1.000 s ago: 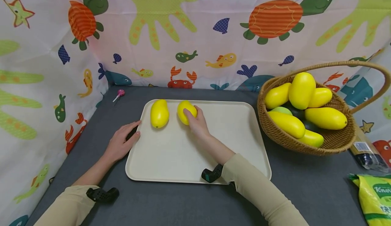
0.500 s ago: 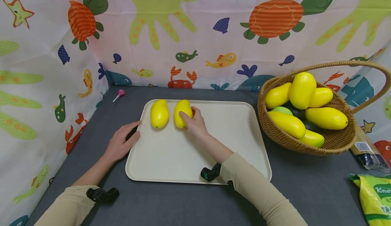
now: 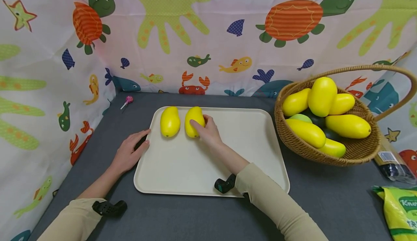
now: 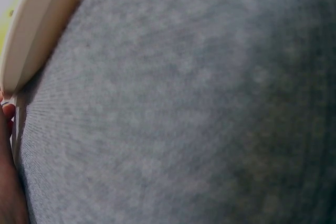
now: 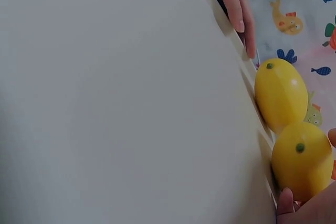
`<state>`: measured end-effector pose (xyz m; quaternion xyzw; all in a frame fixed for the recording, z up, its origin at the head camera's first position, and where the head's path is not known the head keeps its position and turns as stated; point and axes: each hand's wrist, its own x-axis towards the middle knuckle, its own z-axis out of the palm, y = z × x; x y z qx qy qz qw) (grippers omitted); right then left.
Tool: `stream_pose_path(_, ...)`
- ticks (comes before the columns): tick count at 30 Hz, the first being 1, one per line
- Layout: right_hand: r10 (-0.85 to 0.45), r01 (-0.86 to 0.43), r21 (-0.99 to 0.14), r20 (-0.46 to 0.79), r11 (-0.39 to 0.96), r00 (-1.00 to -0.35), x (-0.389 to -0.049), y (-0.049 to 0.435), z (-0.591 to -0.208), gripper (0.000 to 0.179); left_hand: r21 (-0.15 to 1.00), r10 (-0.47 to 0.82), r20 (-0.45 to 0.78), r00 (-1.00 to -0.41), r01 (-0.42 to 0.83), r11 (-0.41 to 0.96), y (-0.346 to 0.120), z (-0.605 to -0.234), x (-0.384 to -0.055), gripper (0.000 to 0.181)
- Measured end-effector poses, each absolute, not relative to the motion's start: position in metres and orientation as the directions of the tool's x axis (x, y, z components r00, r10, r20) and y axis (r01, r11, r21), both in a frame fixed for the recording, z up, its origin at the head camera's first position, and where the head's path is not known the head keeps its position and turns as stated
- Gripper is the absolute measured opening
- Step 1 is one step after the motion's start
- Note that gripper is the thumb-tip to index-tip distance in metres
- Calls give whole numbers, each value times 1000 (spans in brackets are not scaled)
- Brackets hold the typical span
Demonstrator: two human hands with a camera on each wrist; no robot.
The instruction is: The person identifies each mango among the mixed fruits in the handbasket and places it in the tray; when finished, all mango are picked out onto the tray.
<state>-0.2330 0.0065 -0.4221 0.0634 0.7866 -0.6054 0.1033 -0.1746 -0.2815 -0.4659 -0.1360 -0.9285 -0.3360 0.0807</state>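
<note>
Two yellow mangoes lie side by side near the back of a cream tray (image 3: pixel 208 165). My right hand (image 3: pixel 210 131) grips the right-hand mango (image 3: pixel 194 114), thumb on its near side and fingers round its right side. A narrow gap parts it from the other mango (image 3: pixel 170 122) in the head view. From the right wrist, the held mango (image 5: pixel 301 163) shows its green-tipped end, with the thumb and fingers at its edges. My left hand (image 3: pixel 129 151) rests at the tray's left rim, fingertips touching it, holding nothing. The left wrist view shows mostly grey cloth and the tray rim (image 4: pixel 39 30).
A wicker basket (image 3: pixel 358 154) with several yellow mangoes and some green and dark fruit stands right of the tray. A pink lollipop (image 3: pixel 129 99) lies at the back left. At the right edge are a yellow-green Knorr bag (image 3: pixel 400 210) and a clear-wrapped package (image 3: pixel 392 161).
My right hand has shifted slightly left, bringing the held mango nearer to the other one and turning it lengthwise beside it. The left hand has stayed still.
</note>
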Motion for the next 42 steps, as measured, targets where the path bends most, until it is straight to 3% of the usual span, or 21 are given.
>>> stream_pose_path(30, -54, 268, -922, -294, 281, -954, -233, 20, -417, 75, 611, 187, 224, -956, 288, 737, -283, -468, -176, 48)
stream_pose_path(33, -34, 251, -934, -268, 253, -963, -231, 24, -415, 69, 613, 185, 219, -958, 282, 738, -283, -469, -176, 48)
stream_pose_path(39, 8, 173, -973, -174, 152, -985, -222, 42, -408, 35, 607, 195, 229, -954, 296, 737, -283, -469, -176, 49)
stream_pose_path(42, -18, 158, -982, -161, 100, -987, -216, 55, -400, 27, 606, 196, 230, -953, 298, 737, -283, -469, -176, 48)
